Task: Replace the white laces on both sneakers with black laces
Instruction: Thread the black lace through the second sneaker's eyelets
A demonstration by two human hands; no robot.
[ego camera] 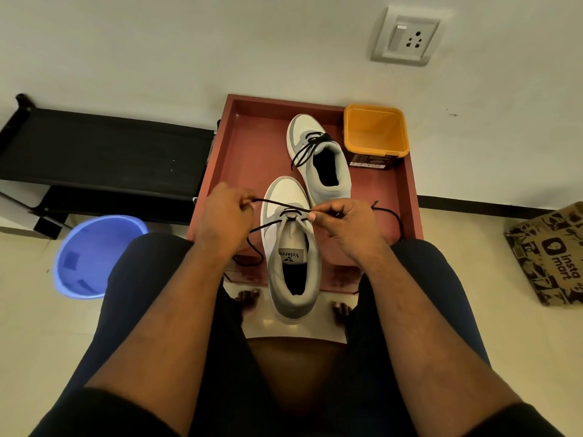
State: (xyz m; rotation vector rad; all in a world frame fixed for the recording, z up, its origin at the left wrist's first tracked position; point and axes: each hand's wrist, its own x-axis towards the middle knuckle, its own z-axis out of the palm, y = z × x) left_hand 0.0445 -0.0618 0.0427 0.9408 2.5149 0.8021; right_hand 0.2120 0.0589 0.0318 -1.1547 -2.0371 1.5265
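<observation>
Left hand [220, 212] pinches one end of the thin black lace [277, 205], near grey-and-white sneaker [291, 247] sits on the red tray [252, 152], right hand [344, 222] pinches the other. Tying stage, apparently; next, cross and knot.

We see the near sneaker [291, 247] on the red tray [252, 152], heel overhanging the tray's front edge. Left hand [222, 217] and right hand [345, 223] each pinch a strand of its black lace [277, 205], strands crossed over the tongue, loose ends trailing on both sides. Far sneaker [320, 156] sits behind, black-laced, just beside the orange tub [375, 134]. Blue bucket [94, 257] on the floor left, black rack [104, 152] behind it, printed bag [549, 257] right, wall socket [407, 36] above.
</observation>
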